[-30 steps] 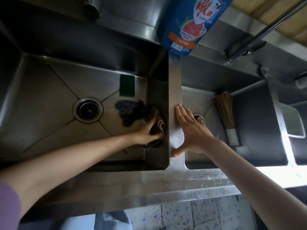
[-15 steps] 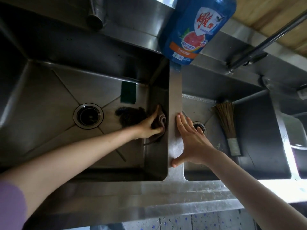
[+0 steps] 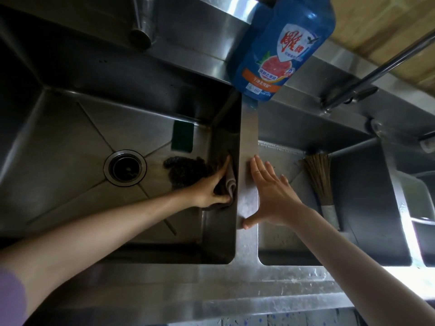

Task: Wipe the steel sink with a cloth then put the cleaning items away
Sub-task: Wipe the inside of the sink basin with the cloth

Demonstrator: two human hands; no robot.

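Your left hand (image 3: pixel 213 188) presses the folded cloth (image 3: pixel 229 182) against the steel sink (image 3: pixel 219 231) wall; your right hand (image 3: pixel 270 194) lies spread on the divider (image 3: pixel 248 128). The steel scourer (image 3: pixel 186 170) beside it may snag the cloth.

I see the left basin (image 3: pixel 58 142) holding a sponge (image 3: pixel 182 137) at the back, with a scourer (image 3: pixel 186 171) before it and right of the drain (image 3: pixel 125 167). My left hand (image 3: pixel 210 188) presses the cloth (image 3: pixel 229 182) against that basin's right wall; my right hand (image 3: pixel 270 194) lies on the divider (image 3: pixel 248 128). A brush (image 3: pixel 321 180) lies in the right basin (image 3: pixel 364 208), and a bottle (image 3: pixel 282 48) stands behind the divider.
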